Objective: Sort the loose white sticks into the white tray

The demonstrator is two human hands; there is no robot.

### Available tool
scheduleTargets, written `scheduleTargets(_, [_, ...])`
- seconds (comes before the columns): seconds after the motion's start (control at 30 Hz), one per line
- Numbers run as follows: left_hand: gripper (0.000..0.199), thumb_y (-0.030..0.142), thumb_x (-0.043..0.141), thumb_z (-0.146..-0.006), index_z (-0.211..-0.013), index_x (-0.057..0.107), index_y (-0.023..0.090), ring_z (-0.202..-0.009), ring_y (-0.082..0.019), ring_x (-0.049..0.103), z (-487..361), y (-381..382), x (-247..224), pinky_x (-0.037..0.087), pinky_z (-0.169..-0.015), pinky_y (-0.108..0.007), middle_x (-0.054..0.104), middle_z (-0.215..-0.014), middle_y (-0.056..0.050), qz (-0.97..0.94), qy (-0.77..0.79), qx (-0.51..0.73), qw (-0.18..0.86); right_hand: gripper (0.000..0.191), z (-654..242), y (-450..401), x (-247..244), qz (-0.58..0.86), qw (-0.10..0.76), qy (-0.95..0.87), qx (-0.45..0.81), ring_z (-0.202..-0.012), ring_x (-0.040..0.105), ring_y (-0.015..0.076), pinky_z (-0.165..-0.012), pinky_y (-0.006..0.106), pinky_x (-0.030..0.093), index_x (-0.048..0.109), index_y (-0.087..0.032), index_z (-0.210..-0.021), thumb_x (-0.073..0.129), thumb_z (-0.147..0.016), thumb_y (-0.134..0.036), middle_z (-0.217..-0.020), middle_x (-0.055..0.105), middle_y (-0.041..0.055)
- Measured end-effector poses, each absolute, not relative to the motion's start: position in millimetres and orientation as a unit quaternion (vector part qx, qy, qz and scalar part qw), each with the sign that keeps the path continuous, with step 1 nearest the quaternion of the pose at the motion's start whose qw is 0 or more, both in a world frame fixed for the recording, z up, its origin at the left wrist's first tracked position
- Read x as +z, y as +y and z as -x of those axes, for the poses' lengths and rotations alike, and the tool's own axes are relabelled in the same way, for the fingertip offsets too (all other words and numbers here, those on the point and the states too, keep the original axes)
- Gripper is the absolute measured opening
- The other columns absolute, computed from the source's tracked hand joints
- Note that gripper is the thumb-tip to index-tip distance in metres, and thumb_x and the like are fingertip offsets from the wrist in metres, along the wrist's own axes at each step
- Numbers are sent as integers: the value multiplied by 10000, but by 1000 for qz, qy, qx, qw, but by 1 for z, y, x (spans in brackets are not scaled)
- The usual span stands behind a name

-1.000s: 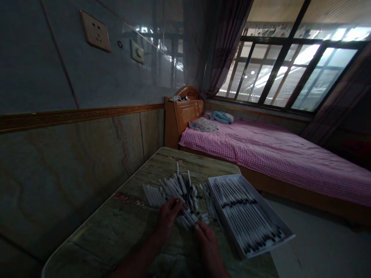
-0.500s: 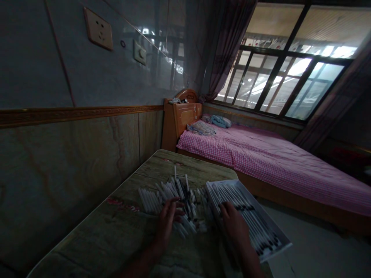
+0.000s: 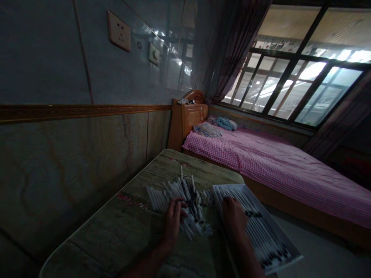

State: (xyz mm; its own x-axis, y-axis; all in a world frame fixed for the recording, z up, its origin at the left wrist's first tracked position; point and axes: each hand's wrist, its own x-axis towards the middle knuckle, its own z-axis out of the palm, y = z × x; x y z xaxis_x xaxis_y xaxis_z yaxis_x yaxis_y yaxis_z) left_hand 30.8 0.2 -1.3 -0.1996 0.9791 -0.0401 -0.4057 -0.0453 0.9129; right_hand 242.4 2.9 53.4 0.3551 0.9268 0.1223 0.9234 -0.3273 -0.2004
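My left hand (image 3: 174, 218) rests at the near side of a loose pile of white and dark pens (image 3: 187, 195), its fingers bent over some of them; whether it grips one is too dark to tell. A shallow white tray (image 3: 290, 247) stands at the table's right side, with rows of white, dark-tipped pens (image 3: 262, 235) lying in it. Over the tray's left part is my right hand (image 3: 234, 216), its fingers curled together; what they hold, if anything, is hidden.
The marbled table (image 3: 116, 235) has a rounded edge near the wall. Beyond it stands a bed (image 3: 261, 154) with a pink checked sheet and a wooden headboard (image 3: 193, 116). A window (image 3: 290, 77) and curtains are behind the bed.
The camera view has turned slightly left, so the scene sits further right. My right hand has moved a little towards the tray's far left part, its fingers more closed.
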Motion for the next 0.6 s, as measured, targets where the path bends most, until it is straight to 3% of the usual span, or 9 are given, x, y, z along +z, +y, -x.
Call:
scheduleTargets(0.23, [433,579,602,-753,-946,635,192,-516,-119,545,-34,1,-7,383,-461,-221,662,-741,-16,-342,437,627,547,259,-167,13,38,735,115,-665,65,-832,670,167,-604,223,365,690,-238,-931,433,-920,-270,-957,697,45])
scheduleTargets(0.43, [435,580,603,-749,-932,636,187,-560,-143,556,-31,6,-6,413,-505,-242,651,-743,-19,-319,455,633,540,283,-138,43,34,731,94,-674,53,-857,676,185,-612,233,389,674,-201,-954,406,-924,-286,-1002,696,78])
scheduleTargets(0.6, [422,572,597,-744,-930,633,195,-625,-174,569,-29,8,-5,431,-533,-264,649,-776,-31,-307,467,632,536,279,-125,62,40,735,59,-675,39,-942,674,229,-705,272,444,681,-174,-994,436,-898,-266,-1057,694,123])
